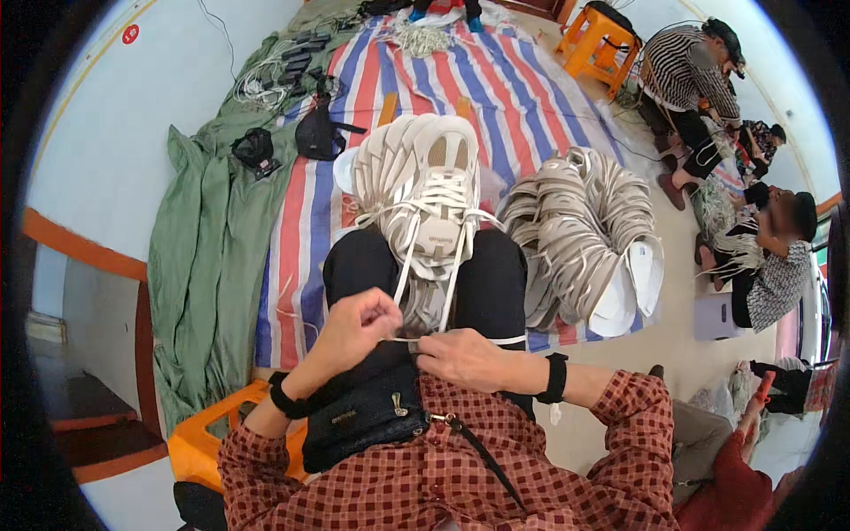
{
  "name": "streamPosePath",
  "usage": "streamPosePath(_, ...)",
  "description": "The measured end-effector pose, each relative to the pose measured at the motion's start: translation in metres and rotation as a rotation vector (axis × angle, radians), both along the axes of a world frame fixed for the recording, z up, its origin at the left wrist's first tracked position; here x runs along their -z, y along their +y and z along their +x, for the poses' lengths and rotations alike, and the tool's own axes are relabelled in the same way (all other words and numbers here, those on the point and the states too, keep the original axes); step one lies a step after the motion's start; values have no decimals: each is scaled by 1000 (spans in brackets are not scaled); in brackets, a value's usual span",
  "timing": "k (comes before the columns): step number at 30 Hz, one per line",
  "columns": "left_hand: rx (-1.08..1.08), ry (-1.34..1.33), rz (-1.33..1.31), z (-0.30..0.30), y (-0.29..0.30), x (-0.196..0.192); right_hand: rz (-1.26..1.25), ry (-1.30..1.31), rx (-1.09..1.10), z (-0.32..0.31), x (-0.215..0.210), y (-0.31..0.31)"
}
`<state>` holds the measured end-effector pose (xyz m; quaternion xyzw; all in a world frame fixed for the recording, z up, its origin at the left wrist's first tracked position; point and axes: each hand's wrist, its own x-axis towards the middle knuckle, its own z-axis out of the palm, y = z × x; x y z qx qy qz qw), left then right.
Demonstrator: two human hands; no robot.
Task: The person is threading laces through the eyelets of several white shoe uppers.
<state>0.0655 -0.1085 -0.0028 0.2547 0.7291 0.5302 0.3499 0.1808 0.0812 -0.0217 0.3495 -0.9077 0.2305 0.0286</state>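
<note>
A beige and white shoe upper (440, 155) rests over my knees, its toe pointing away from me. White shoelaces (453, 288) criss-cross its front, and two long strands run down toward my lap. My left hand (359, 329) is curled with its fingers pinched near the left strand; its fingertips are slightly blurred. Close beside it, my right hand (465, 358) is closed on a lace at the end of the right strand. A short stretch of lace spans the gap between both hands. Several similar uppers (382, 159) lean in a stack behind the front one.
To the right, a large bundle of uppers (584, 239) lies on the striped sheet (518, 80). A green cloth (208, 257) and black bag (320, 128) are at left. My black pouch (354, 420) hangs at my waist. Other people (775, 257) sit at right near an orange stool (598, 44).
</note>
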Motion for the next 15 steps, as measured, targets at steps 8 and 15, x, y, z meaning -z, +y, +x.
streamPosePath(8,-129,1012,39,-48,82,-16,-1327,-780,760,-40,9,12)
streamPosePath(15,131,1511,-190,-67,113,-21,-1950,-1283,517,-69,36,-12)
